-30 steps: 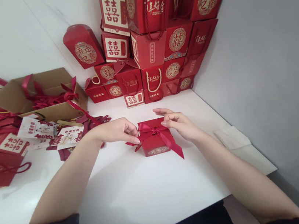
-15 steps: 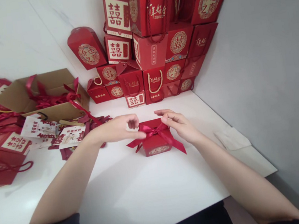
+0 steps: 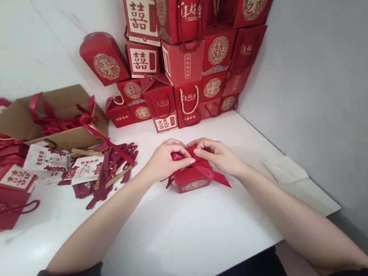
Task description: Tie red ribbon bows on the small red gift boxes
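Observation:
A small red gift box (image 3: 193, 183) with a gold pattern on its front stands on the white table. A shiny red ribbon (image 3: 214, 176) is tied in a bow on top, one tail hanging down at the right. My left hand (image 3: 172, 159) pinches the left side of the bow between thumb and fingers. From the other side my right hand (image 3: 215, 154) has its thumb and fingertips closed on the ribbon near the knot. Both hands hide much of the bow and the upper part of the box.
Red gift boxes (image 3: 185, 60) are stacked against the back wall. At left stand a cardboard box (image 3: 67, 138) of red ribbons and more red boxes (image 3: 3, 195). Dark red tags (image 3: 102, 190) and printed cards (image 3: 87, 169) lie between. A pale cloth (image 3: 286, 169) rests by the right wall.
Both hands have moved inward to the bow. My left hand has gone right onto its loop, and the fingers of both hands have closed on the ribbon. The box stays in place.

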